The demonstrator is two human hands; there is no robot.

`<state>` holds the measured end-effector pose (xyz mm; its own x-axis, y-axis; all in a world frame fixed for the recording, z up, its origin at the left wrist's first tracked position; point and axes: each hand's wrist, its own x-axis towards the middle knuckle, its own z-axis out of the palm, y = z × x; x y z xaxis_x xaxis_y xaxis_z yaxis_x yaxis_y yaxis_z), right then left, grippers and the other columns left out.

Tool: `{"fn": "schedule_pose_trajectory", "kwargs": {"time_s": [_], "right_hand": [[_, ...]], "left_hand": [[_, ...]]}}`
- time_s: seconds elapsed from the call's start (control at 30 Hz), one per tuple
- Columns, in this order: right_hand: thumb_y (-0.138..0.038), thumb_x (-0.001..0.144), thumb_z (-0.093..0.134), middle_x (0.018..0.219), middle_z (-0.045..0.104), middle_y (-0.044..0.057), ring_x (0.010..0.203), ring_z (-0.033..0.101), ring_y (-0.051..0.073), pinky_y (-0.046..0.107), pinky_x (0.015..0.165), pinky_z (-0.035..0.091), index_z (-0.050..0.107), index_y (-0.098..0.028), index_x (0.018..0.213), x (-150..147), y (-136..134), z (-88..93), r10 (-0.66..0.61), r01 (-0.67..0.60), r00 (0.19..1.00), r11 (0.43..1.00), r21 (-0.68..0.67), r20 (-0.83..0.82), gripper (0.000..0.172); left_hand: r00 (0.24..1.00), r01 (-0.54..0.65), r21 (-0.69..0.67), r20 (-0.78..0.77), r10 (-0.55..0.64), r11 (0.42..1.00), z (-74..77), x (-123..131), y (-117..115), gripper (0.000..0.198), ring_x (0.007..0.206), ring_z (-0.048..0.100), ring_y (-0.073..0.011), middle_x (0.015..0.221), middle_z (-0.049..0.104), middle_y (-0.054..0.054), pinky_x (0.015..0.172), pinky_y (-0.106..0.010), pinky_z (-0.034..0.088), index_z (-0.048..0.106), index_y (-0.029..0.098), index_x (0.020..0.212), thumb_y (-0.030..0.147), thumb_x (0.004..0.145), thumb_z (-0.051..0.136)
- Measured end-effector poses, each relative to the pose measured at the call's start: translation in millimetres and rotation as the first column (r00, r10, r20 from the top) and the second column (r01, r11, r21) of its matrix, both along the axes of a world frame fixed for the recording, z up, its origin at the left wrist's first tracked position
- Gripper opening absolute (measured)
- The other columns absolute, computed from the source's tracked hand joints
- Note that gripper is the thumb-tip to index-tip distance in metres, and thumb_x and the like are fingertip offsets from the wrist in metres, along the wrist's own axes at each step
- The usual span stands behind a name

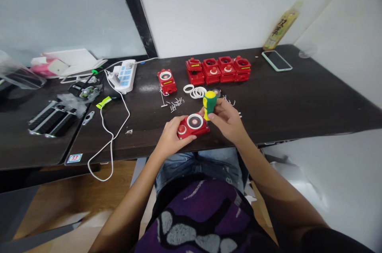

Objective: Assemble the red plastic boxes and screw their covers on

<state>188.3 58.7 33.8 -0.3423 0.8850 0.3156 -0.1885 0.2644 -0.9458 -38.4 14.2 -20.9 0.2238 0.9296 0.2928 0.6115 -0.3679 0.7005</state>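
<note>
Near the table's front edge, my left hand [174, 135] is closed around the left end of a red device housing [202, 130]. A white ring [189, 122] surrounds a dark round disc on its face, and a red button sits at its left end. In my right hand [228, 121] is a green and yellow screwdriver [210, 103], held upright by its handle. Its tip meets the right end of the housing; the exact contact is too small to make out. Loose white rings [197, 93] and small screws [176, 104] lie just beyond the hands.
Several red housings [219, 75] stand in a row at the back, with another red housing [167, 81] left of them. A power strip [127, 77] and white cable [112, 145] lie left. A phone [277, 61] and a bottle [282, 28] are at the back right.
</note>
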Motion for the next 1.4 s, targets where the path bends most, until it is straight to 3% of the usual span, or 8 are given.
{"fn": "schedule_pose_trajectory", "kwargs": {"time_s": [0.13,0.27,0.4,0.63,0.77,0.87,1.17,1.4], "right_hand": [[-0.037,0.074,0.091,0.095,0.073,0.002,0.091,0.072,0.021,0.037,0.087,0.061,0.069,-0.024,0.105,-2,3,-4.8,-0.079,0.079,0.996,0.997,0.012,0.048,0.041],[-0.039,0.086,0.081,0.105,0.074,0.005,0.099,0.072,0.022,0.039,0.094,0.06,0.074,-0.024,0.109,1,3,-6.0,-0.093,0.09,0.994,0.995,0.053,0.053,0.028],[-0.045,0.097,0.067,0.111,0.076,0.006,0.104,0.074,0.023,0.044,0.102,0.059,0.069,-0.026,0.125,1,1,-8.2,-0.051,0.051,0.999,0.999,-0.003,-0.011,0.034],[-0.034,0.08,0.087,0.092,0.078,0.002,0.09,0.076,0.02,0.037,0.089,0.063,0.068,-0.023,0.106,-2,2,-3.8,-0.129,0.129,0.991,0.992,0.003,0.041,0.034],[-0.036,0.091,0.076,0.099,0.079,0.004,0.092,0.076,0.021,0.04,0.092,0.062,0.071,-0.023,0.109,3,4,-5.0,-0.099,0.098,0.995,0.995,0.016,0.026,0.023],[-0.039,0.094,0.071,0.108,0.078,0.006,0.099,0.076,0.022,0.042,0.094,0.062,0.074,-0.024,0.113,5,5,-8.4,-0.079,0.08,0.997,0.997,0.021,-0.023,0.025],[-0.038,0.072,0.092,0.104,0.077,0.004,0.097,0.075,0.023,0.043,0.094,0.062,0.074,-0.025,0.107,7,10,-3.1,-0.198,0.198,0.979,0.98,0.005,0.051,0.042],[-0.035,0.091,0.072,0.096,0.078,0.004,0.092,0.076,0.022,0.046,0.095,0.061,0.069,-0.023,0.118,11,9,-1.2,-0.117,0.117,0.993,0.993,0.009,-0.012,0.03]], "left_hand": [[1.0,0.0,-0.01,-0.007,0.0,1.0,0.5,0,0,0.063,0.117,0.066,-0.0301,0.132,0.068,-0.009,0.102,-0.045,0.047,0.054,0.025,0.137,0.046,0.085,0.082],[1.0,-0.007,0.007,-0.012,0.007,1.0,-1.0,0,0,0.062,0.117,0.066,-0.0299,0.133,0.068,-0.009,0.101,-0.044,0.048,0.055,0.025,0.136,0.046,0.085,0.082],[1.0,0.001,0.018,0.003,-0.001,1.0,-2.3,0,1,0.062,0.118,0.066,-0.0297,0.133,0.067,-0.01,0.101,-0.044,0.048,0.054,0.025,0.137,0.047,0.086,0.082],[1.0,0.001,-0.005,-0.002,-0.001,1.0,0.2,0,0,0.062,0.118,0.065,-0.0294,0.133,0.067,-0.009,0.102,-0.044,0.047,0.054,0.025,0.137,0.046,0.085,0.082],[1.0,0.002,-0.002,-0.006,-0.002,1.0,0.4,0,0,0.062,0.117,0.066,-0.0292,0.132,0.068,-0.008,0.101,-0.044,0.047,0.054,0.025,0.137,0.047,0.086,0.081],[1.0,-0.004,0.001,-0.007,0.004,1.0,0.1,0,0,0.062,0.117,0.066,-0.0293,0.132,0.068,-0.009,0.102,-0.044,0.047,0.054,0.025,0.136,0.047,0.086,0.081],[1.0,-0.002,0.001,-0.014,0.002,1.0,0.0,0,1,0.062,0.118,0.066,-0.0296,0.133,0.067,-0.01,0.102,-0.045,0.047,0.054,0.025,0.137,0.047,0.086,0.082],[1.0,-0.005,-0.009,-0.016,0.004,1.0,0.1,0,0,0.062,0.118,0.066,-0.0299,0.133,0.067,-0.01,0.102,-0.046,0.048,0.054,0.025,0.136,0.048,0.086,0.081]]}}
